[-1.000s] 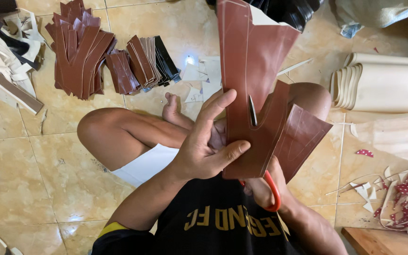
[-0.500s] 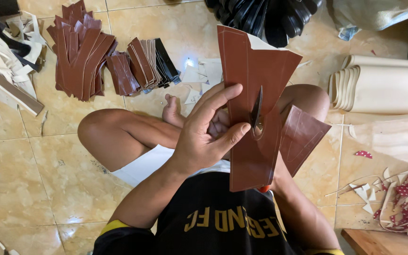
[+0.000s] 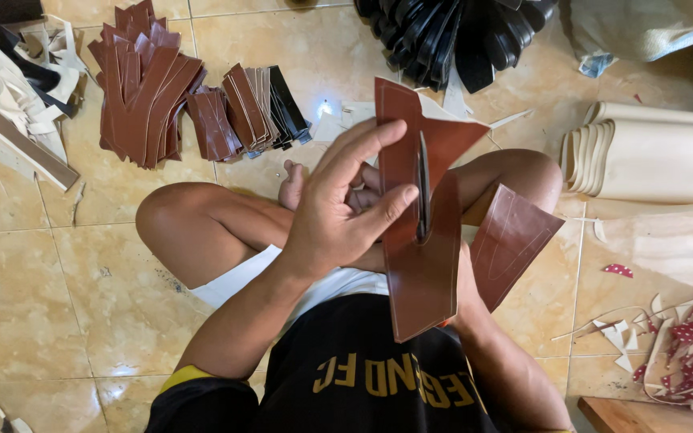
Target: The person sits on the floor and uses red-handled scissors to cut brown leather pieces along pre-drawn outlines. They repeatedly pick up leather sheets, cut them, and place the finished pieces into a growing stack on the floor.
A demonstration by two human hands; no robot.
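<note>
1. Head view, looking down on a seated person with crossed bare legs on a tiled floor [image 3: 58, 273].
2. Sheet [image 3: 423, 265]: brown leather-like piece, smooth, held up over the lap. Long axis runs near and far in the frame, the far end toward the top edge, the near end by the shirt.
3. Sheet shape: the far end splits, with a narrow strip on the left and a wider pointed flap on the right. A second flap [image 3: 515, 240] folds out to the right and carries faint traced lines.
4. Scissors [image 3: 423, 192]: dark blades lie along the sheet's long axis in the middle of it, tips toward the far end. An orange bit of handle shows under the sheet's near edge.
5. Left hand [image 3: 342, 212]: grasping the sheet's left edge, thumb pressed on the front, fingers spread behind the strip.
6. Right hand [image 3: 463, 277]: mostly hidden behind the sheet; cannot tell its grip.
7. Brown strips [image 3: 142, 88]: fanned pile on the floor, far left.
8. Short stack [image 3: 250, 108]: brown and black pieces, just right of the strips.
9. Cream roll [image 3: 651, 156]: on the floor, far right.
10. Dotted scraps [image 3: 691, 345]: near right.
</note>
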